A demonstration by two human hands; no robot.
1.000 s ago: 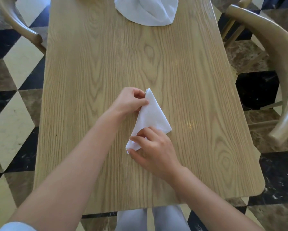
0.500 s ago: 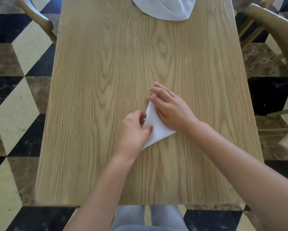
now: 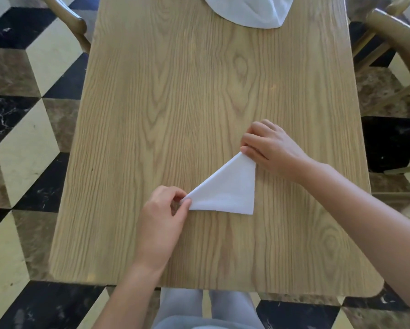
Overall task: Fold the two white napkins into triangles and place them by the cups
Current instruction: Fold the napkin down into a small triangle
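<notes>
A white napkin (image 3: pixel 230 188) folded into a triangle lies flat on the wooden table (image 3: pixel 175 103), a little right of the middle. My left hand (image 3: pixel 162 214) pinches its lower left corner between thumb and fingers. My right hand (image 3: pixel 268 146) holds the top corner, fingers curled on the tip. A second white napkin (image 3: pixel 249 10) lies at the far edge of the table, cut off by the top of the view. No cups are in view.
Wooden chairs stand at the far left (image 3: pixel 73 22) and along the right side (image 3: pixel 398 43) of the table. The floor around is patterned in black, cream and brown tiles. My legs show under the near table edge.
The napkin has been spread out into a wider, flat triangle. My hands moved apart: the right to the top corner, the left to the lower left corner.
</notes>
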